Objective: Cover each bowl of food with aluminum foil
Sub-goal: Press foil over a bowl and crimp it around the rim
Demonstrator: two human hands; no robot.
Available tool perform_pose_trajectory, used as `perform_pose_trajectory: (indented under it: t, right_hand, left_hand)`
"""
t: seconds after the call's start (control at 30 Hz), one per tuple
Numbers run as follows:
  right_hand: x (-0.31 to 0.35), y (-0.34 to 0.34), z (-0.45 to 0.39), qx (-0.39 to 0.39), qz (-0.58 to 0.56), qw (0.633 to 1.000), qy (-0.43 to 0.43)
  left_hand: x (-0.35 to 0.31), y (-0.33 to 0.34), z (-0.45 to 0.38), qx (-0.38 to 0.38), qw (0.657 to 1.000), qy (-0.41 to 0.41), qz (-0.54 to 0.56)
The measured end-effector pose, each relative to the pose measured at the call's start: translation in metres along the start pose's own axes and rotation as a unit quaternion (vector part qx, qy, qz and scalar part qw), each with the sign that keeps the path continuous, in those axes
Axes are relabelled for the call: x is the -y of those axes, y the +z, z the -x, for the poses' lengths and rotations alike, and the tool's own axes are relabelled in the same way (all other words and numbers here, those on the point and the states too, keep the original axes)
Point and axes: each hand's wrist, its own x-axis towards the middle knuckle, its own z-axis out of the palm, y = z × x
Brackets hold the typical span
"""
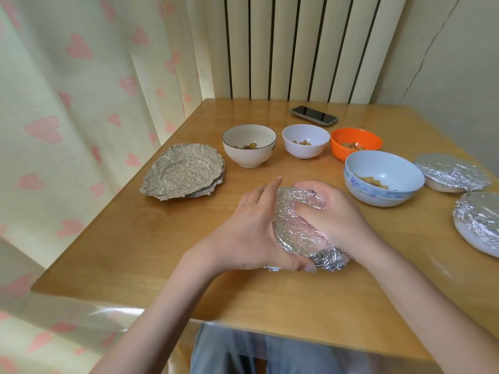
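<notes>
We see both hands wrapped round a foil-covered bowl (299, 228) near the front middle of the wooden table (135, 247). The left hand (253, 228) cups its left side, fingers curled against the foil and the thumb tucked under the near edge, while the right hand (332, 214) curls over the far right rim — its thumb lies across the crinkled top. To the left of the hands sits a stack of foil sheets (183, 174), already creased into rounds. Behind the hands stand four uncovered bowls with food in them: a cream bowl (249, 152), a small white bowl (305, 145), an orange bowl (353, 137) and a pale blue bowl (383, 184). At the right edge we find two more bowls under foil — one farther back (452, 175), one nearer (478, 220). A phone (313, 115) lies at the back.
</notes>
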Motion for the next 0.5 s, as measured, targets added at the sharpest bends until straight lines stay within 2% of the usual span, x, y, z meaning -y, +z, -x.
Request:
perform_pose_trajectory:
  t: [0.1, 0.13, 0.17, 0.27, 0.3, 0.4, 0.5]
  right_hand:
    - [-0.001, -0.013, -0.001, 0.05, -0.069, 0.996, 0.01]
    - [-0.004, -0.02, -0.002, 0.041, -0.077, 0.996, 0.005]
    - [-0.007, -0.026, -0.001, 0.012, -0.087, 0.996, 0.002]
    - [-0.011, -0.029, 0.009, -0.098, -0.148, 0.984, 0.018]
    - [-0.011, -0.023, 0.014, -0.126, -0.16, 0.979, 0.03]
    - [-0.004, 0.002, 0.024, -0.151, -0.174, 0.97, 0.082]
    - [-0.007, 0.021, 0.023, -0.145, -0.273, 0.94, 0.143]
  left_hand:
    - [0.004, -0.011, 0.003, 0.049, 0.998, -0.007, 0.041]
    - [0.008, -0.015, 0.004, 0.05, 0.996, -0.003, 0.07]
    - [0.011, -0.02, 0.005, 0.029, 0.994, 0.006, 0.11]
    - [0.022, -0.018, -0.002, -0.114, 0.966, 0.023, 0.229]
    - [0.024, -0.014, -0.008, -0.133, 0.956, 0.015, 0.26]
    - [0.024, -0.002, -0.028, -0.092, 0.951, -0.008, 0.295]
    - [0.026, 0.005, -0.038, -0.07, 0.939, -0.034, 0.334]
